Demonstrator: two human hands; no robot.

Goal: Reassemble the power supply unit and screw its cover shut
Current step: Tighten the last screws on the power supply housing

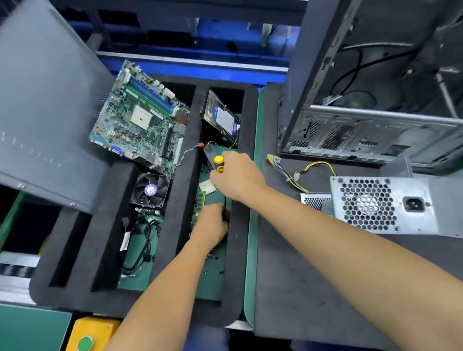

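Observation:
The grey metal power supply unit (393,207) lies on the dark mat at the right, its honeycomb fan grille and power socket facing me, with yellow and black cables (310,172) trailing to its left. My right hand (236,176) grips a yellow-and-black screwdriver (218,164) over the right compartment of the black foam tray (171,210). My left hand (211,227) reaches down into the same compartment just below it, fingers curled; what they hold is hidden. Small dark screws (217,268) lie on the green bottom near my left wrist.
A motherboard (141,119), a cooler fan (150,191) and a hard drive (223,117) sit in the tray. A loose CPU (206,187) lies beside my right hand. An open computer case (385,73) stands at the back right. A grey side panel (23,111) leans at the left. A yellow button box (88,342) sits near the front edge.

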